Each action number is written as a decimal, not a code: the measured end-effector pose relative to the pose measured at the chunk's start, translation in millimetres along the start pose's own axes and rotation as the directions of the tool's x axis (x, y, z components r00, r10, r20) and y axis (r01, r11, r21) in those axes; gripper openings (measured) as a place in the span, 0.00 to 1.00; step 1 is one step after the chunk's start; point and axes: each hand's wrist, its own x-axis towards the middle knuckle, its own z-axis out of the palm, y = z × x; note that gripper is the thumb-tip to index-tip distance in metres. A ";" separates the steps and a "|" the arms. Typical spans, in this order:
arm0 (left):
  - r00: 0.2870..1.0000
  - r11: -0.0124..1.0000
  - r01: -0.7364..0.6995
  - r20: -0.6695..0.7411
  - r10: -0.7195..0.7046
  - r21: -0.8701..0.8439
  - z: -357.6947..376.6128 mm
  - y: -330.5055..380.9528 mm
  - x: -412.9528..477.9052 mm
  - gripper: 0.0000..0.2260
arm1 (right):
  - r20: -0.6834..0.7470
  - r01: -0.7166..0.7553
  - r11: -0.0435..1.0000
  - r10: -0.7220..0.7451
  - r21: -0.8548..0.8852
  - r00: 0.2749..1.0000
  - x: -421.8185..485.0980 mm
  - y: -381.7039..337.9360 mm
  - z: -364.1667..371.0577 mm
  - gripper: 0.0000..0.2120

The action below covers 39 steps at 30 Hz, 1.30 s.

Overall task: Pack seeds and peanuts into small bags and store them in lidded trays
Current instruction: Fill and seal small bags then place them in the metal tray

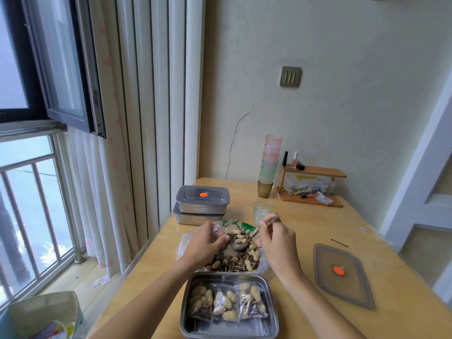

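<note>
on the smooth, pale wooden table [305, 231] the left hand [204, 243] pinches a small clear zip bag with a red seal line [216, 228] between thumb and curled fingers, holding it over a large, crinkled clear plastic bag [181, 243] that lies open and is heaped with striped sunflower seeds and pale, bumpy-shelled peanuts [232, 263]. the right hand [276, 238] grasps the thin handle of a shiny metal spoon [239, 245], whose rounded bowl dips into the heap just beside the left thumb. nearest the person, touching the big bag's near edge, sits a rectangular brushed-steel tray with rounded corners [232, 327], lid off; three filled small bags [226, 304] lie side by side across its far half, the near strip of its floor bare. its grey translucent lid with an orange round plug [342, 272] rests flat to the right, well apart, close to the table's right edge. two more steel trays, lidded and stacked [201, 204], stand at the far left edge by the white pleated curtain [146, 143]. a ribbed green glass cup [263, 212] stands just beyond the right hand. further back are a stack of frosted pastel cups [269, 162] and a low wooden shelf [315, 171]. bare tabletop lies between the right forearm and the loose lid.
</note>
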 end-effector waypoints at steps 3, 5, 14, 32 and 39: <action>1.000 1.000 0.005 0.000 -0.005 0.014 0.4 -2.3 1.0 0.18 | 0.010 -0.016 1.000 0.017 -0.021 1.000 -1.6 4.8 1.4 0.09; 1.000 1.000 0.005 -0.005 -0.005 0.017 0.7 -2.1 0.9 0.18 | -0.009 -0.089 0.996 0.089 0.025 0.996 -1.2 5.6 -0.1 0.09; 1.000 1.000 -0.002 0.007 0.002 0.006 1.8 0.0 -1.6 0.17 | 0.137 -0.624 0.616 0.650 0.481 0.748 5.0 21.9 -3.2 0.08; 0.999 0.998 -0.047 0.009 0.047 0.044 4.0 15.9 6.6 0.17 | 0.075 0.011 0.984 -0.025 0.177 0.997 39.0 -48.7 -62.7 0.10; 1.000 0.997 0.017 0.001 -0.017 -0.081 7.4 16.2 0.9 0.17 | 0.269 0.547 0.837 -0.533 0.028 0.802 27.4 -72.8 -62.3 0.06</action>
